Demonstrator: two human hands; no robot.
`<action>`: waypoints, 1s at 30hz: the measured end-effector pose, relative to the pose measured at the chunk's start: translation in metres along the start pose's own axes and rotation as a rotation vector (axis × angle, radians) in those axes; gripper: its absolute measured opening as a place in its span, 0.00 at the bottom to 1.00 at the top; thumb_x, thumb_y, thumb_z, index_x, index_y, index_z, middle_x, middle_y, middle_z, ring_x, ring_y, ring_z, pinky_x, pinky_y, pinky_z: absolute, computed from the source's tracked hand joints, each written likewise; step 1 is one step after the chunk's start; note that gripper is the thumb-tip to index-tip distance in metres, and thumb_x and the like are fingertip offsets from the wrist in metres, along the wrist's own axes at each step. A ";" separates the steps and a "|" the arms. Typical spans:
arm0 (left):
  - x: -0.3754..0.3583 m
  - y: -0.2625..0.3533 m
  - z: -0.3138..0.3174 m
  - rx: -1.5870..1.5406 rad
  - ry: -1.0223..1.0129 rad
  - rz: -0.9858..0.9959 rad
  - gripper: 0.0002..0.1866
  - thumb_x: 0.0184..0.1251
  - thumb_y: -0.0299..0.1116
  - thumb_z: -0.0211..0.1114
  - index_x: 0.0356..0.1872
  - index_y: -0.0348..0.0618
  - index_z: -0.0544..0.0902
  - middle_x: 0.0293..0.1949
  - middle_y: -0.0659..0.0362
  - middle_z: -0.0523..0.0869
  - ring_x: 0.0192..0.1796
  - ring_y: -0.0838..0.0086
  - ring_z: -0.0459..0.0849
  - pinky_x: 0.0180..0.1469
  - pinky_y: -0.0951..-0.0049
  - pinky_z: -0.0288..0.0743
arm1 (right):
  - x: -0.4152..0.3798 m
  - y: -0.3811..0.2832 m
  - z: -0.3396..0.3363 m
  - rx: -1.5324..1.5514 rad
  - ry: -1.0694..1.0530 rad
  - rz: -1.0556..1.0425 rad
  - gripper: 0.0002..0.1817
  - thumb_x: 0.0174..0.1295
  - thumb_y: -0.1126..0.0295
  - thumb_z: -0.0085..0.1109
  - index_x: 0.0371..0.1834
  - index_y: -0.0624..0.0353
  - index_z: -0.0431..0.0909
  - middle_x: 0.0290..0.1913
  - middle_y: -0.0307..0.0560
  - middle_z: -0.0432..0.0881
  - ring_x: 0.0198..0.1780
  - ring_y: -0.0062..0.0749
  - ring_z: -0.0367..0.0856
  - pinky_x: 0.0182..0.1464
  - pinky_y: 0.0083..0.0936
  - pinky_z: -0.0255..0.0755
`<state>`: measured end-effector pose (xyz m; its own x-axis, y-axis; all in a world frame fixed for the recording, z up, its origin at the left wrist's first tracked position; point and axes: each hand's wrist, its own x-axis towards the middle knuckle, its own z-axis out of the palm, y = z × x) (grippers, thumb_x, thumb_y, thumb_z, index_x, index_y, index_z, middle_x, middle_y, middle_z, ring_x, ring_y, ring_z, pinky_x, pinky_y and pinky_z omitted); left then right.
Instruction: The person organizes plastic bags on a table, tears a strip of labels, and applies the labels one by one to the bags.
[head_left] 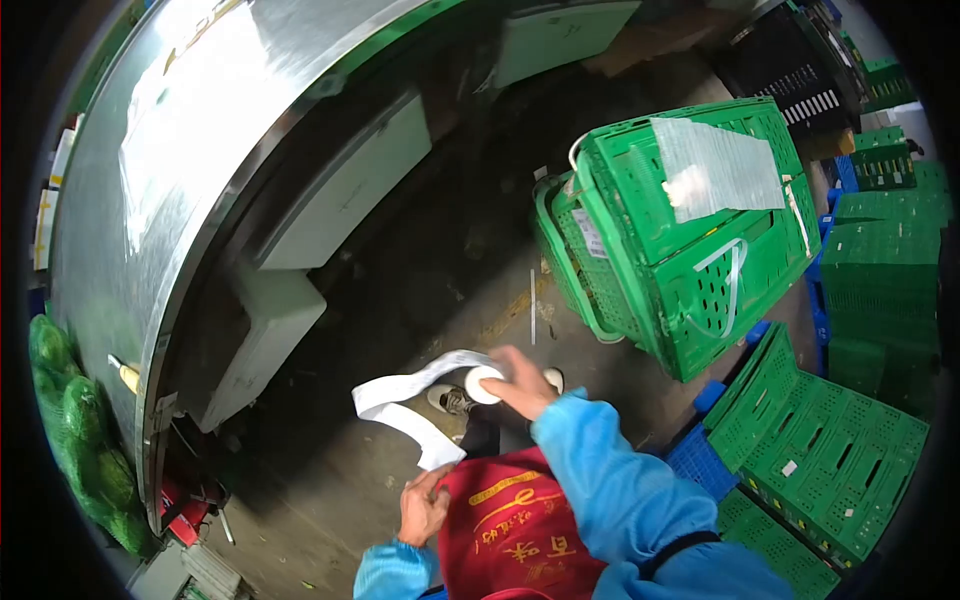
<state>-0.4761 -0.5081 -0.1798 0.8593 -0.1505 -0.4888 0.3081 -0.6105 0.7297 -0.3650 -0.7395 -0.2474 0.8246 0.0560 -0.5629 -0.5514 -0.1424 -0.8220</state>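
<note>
My right hand (524, 384) is closed around a small white paper roll, apparently labels (480, 386). From the roll a loose white strip (378, 396) runs out to the left, curls round and comes back down. Its free end (440, 452) reaches my left hand (424, 510), whose thumb and fingers pinch it near the red apron (515, 520). Faint print shows on part of the strip. Behind the roll, a shoe (452, 400) is partly visible on the floor.
A metal table (190, 130) curves along the left, with green net bags (90, 440) beside it and white boxes (350, 180) underneath. Stacked green crates (700, 240) stand ahead to the right. More green crates (820, 440) are at the right, near blue ones (700, 462).
</note>
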 end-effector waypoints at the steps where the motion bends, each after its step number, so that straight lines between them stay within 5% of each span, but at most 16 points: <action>1: 0.018 0.002 0.012 0.018 -0.064 0.007 0.17 0.50 0.23 0.57 0.44 0.42 0.82 0.37 0.47 0.84 0.38 0.55 0.83 0.44 0.63 0.75 | -0.006 0.019 -0.024 -0.009 0.024 0.025 0.27 0.48 0.65 0.67 0.51 0.62 0.69 0.48 0.55 0.74 0.51 0.43 0.73 0.54 0.34 0.67; 6: 0.115 0.013 0.057 0.067 -0.152 0.212 0.09 0.52 0.33 0.65 0.31 0.39 0.84 0.31 0.50 0.85 0.32 0.56 0.83 0.37 0.66 0.76 | -0.050 0.075 -0.112 -0.308 0.243 0.062 0.30 0.47 0.65 0.67 0.53 0.61 0.67 0.49 0.60 0.69 0.52 0.53 0.69 0.53 0.39 0.67; 8: 0.156 0.040 0.056 0.110 -0.330 -0.019 0.09 0.53 0.35 0.65 0.29 0.40 0.84 0.35 0.52 0.85 0.38 0.59 0.82 0.46 0.64 0.72 | -0.061 0.077 -0.128 -0.286 0.303 0.139 0.31 0.46 0.65 0.68 0.54 0.61 0.66 0.48 0.61 0.69 0.51 0.55 0.70 0.52 0.40 0.67; 10: 0.203 0.051 0.059 0.431 -0.289 0.188 0.09 0.51 0.37 0.66 0.28 0.42 0.84 0.45 0.52 0.82 0.48 0.60 0.79 0.55 0.61 0.65 | -0.065 0.082 -0.132 -0.330 0.310 0.161 0.31 0.46 0.65 0.68 0.54 0.61 0.66 0.48 0.61 0.69 0.50 0.56 0.70 0.52 0.41 0.67; 12: 0.269 0.036 0.072 0.433 -0.094 0.329 0.12 0.51 0.38 0.66 0.34 0.44 0.82 0.55 0.51 0.76 0.59 0.57 0.70 0.60 0.56 0.59 | -0.057 0.094 -0.128 -0.388 0.320 0.129 0.31 0.45 0.65 0.68 0.53 0.61 0.67 0.46 0.62 0.68 0.47 0.59 0.70 0.51 0.43 0.67; 15: 0.402 0.053 0.089 0.158 -0.168 0.327 0.18 0.57 0.38 0.62 0.46 0.41 0.76 0.54 0.49 0.76 0.56 0.53 0.73 0.56 0.58 0.66 | -0.020 0.108 -0.109 -0.472 0.351 0.081 0.30 0.45 0.64 0.68 0.52 0.61 0.67 0.46 0.61 0.69 0.47 0.58 0.71 0.50 0.43 0.68; 20: 0.623 0.038 0.161 0.283 0.047 0.513 0.26 0.56 0.35 0.64 0.57 0.41 0.70 0.52 0.48 0.76 0.55 0.54 0.73 0.57 0.57 0.67 | 0.094 0.134 -0.092 -0.353 0.329 0.111 0.33 0.44 0.63 0.70 0.54 0.63 0.67 0.46 0.59 0.71 0.49 0.51 0.73 0.48 0.40 0.70; 22: 0.677 0.042 0.187 0.370 0.016 0.282 0.34 0.59 0.33 0.62 0.66 0.42 0.59 0.66 0.47 0.62 0.66 0.52 0.63 0.65 0.58 0.60 | 0.117 0.136 -0.097 -0.411 0.316 0.121 0.32 0.45 0.64 0.71 0.54 0.62 0.68 0.46 0.57 0.71 0.48 0.48 0.73 0.49 0.39 0.69; 23: 0.699 0.043 0.201 0.359 0.038 0.321 0.34 0.59 0.33 0.62 0.66 0.42 0.59 0.66 0.47 0.62 0.66 0.52 0.63 0.65 0.58 0.60 | 0.130 0.144 -0.097 -0.453 0.302 0.164 0.31 0.46 0.64 0.71 0.53 0.61 0.69 0.46 0.55 0.72 0.48 0.45 0.74 0.49 0.37 0.69; 25: 0.746 0.033 0.235 0.438 0.463 0.462 0.25 0.57 0.33 0.63 0.57 0.43 0.70 0.49 0.50 0.77 0.53 0.51 0.75 0.57 0.55 0.68 | 0.163 0.208 -0.094 -0.229 0.251 0.139 0.36 0.48 0.60 0.70 0.60 0.57 0.64 0.55 0.53 0.68 0.55 0.45 0.69 0.57 0.40 0.62; 27: 0.775 0.020 0.241 0.515 0.462 0.475 0.24 0.59 0.33 0.61 0.57 0.42 0.70 0.48 0.51 0.78 0.51 0.51 0.76 0.56 0.54 0.69 | 0.182 0.223 -0.098 -0.005 0.179 0.112 0.41 0.50 0.55 0.69 0.66 0.53 0.59 0.64 0.52 0.64 0.63 0.46 0.65 0.65 0.42 0.56; 29: 0.805 0.006 0.251 0.590 0.436 0.485 0.23 0.60 0.33 0.59 0.57 0.42 0.70 0.46 0.51 0.79 0.48 0.51 0.78 0.55 0.54 0.69 | 0.173 0.195 -0.105 -0.668 0.341 -0.254 0.39 0.48 0.66 0.71 0.64 0.55 0.62 0.61 0.53 0.67 0.62 0.45 0.64 0.61 0.41 0.61; 30: 0.817 -0.007 0.255 0.668 0.579 0.497 0.20 0.60 0.33 0.57 0.54 0.41 0.72 0.45 0.52 0.79 0.47 0.52 0.79 0.53 0.54 0.71 | 0.175 0.204 -0.106 -0.686 0.361 -0.248 0.39 0.48 0.66 0.71 0.64 0.55 0.62 0.61 0.53 0.67 0.62 0.45 0.64 0.61 0.41 0.61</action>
<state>0.1201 -0.8256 -0.7062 0.9486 -0.2140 0.2333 -0.2769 -0.9181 0.2837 -0.3198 -0.8635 -0.5048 0.9670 -0.1401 -0.2127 -0.2441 -0.7481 -0.6170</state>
